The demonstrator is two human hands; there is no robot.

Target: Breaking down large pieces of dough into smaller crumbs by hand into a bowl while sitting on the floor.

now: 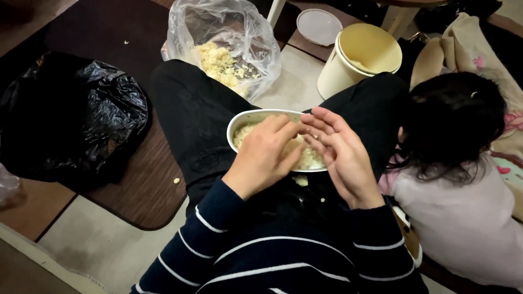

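A metal bowl [243, 118] of pale yellow peeled pieces rests on my lap, between my black-trousered legs. My left hand [265, 155] lies over the bowl with its fingers curled down into the pieces; whether it grips one is hidden. My right hand [340, 155] is beside it at the bowl's right rim, fingers straight and apart, palm turned toward the left hand, fingertips touching it. Both sleeves are dark blue with white stripes.
A clear plastic bag [229, 38] with more pale pieces sits beyond my left knee. A cream bucket [357, 57] and its round lid [318, 26] stand at the back. A black plastic bag [71, 120] lies left. Another person [457, 179] leans close on my right.
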